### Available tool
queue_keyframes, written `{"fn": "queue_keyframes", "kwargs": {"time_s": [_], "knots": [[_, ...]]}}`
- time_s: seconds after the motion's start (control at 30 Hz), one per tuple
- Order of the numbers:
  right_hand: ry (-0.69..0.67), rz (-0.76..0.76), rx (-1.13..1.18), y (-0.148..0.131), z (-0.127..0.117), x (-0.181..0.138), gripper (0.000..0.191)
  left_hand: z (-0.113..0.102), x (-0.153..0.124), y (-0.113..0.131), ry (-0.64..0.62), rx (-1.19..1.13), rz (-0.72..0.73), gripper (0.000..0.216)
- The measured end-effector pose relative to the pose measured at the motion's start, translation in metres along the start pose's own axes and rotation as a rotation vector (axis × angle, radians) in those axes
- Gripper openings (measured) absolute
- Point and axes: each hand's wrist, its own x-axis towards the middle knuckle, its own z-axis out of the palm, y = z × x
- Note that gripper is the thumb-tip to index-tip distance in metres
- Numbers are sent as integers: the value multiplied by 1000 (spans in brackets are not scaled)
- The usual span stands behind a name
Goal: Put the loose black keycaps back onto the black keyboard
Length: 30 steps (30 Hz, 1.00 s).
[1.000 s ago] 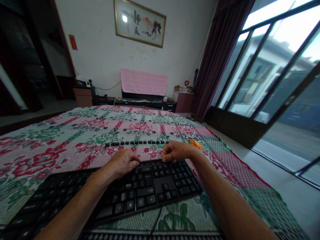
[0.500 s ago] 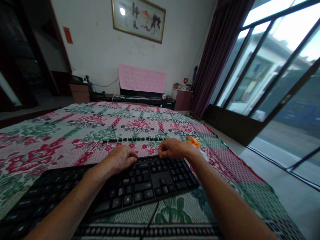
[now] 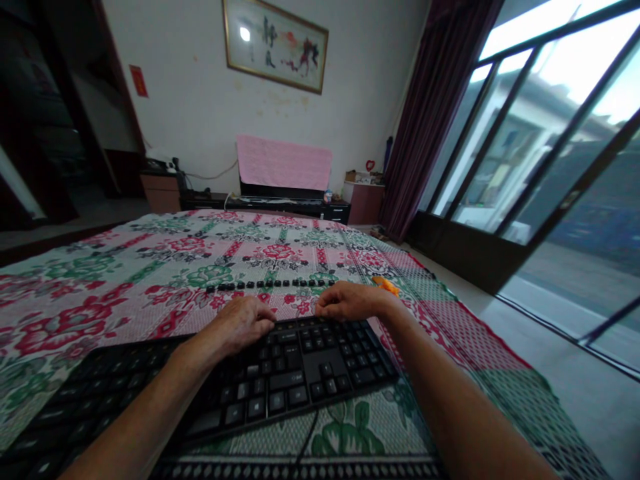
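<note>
A black computer keyboard (image 3: 283, 380) lies at a slant on the patterned cloth, its left half partly covered by my left forearm. My left hand (image 3: 247, 321) is closed at its far edge, thumb over the top strip and fingers curled at the rim. At the same edge, further right, my right hand (image 3: 343, 301) has thumb and fingertips pinched together just above the small top keys. Whatever may be between those fingertips is hidden. Beyond both hands, several small black keycaps (image 3: 269, 284) lie in a row; my right hand is close to the row's right end.
The floral cloth (image 3: 195, 267) covers the wide surface. An orange item (image 3: 387, 286) lies on it behind my right wrist. A thin cable (image 3: 309, 437) runs from the keyboard's near side. Further off stand a low black cabinet (image 3: 337, 213) and a glazed door (image 3: 520, 153).
The whole view has shifted slightly, with the scene lower in the picture. Both hands stay at the keyboard's far edge, with hardly any movement.
</note>
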Motion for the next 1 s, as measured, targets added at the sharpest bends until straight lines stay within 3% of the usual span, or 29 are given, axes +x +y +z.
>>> {"fn": "queue_keyframes", "kwargs": {"time_s": [0.13, 1.0], "knots": [[-6, 50, 104, 2, -2, -4, 22, 0, 0, 0, 6, -6, -12, 25], [18, 35, -8, 6, -1, -4, 22, 1, 0, 0, -16, -2, -23, 26]]}}
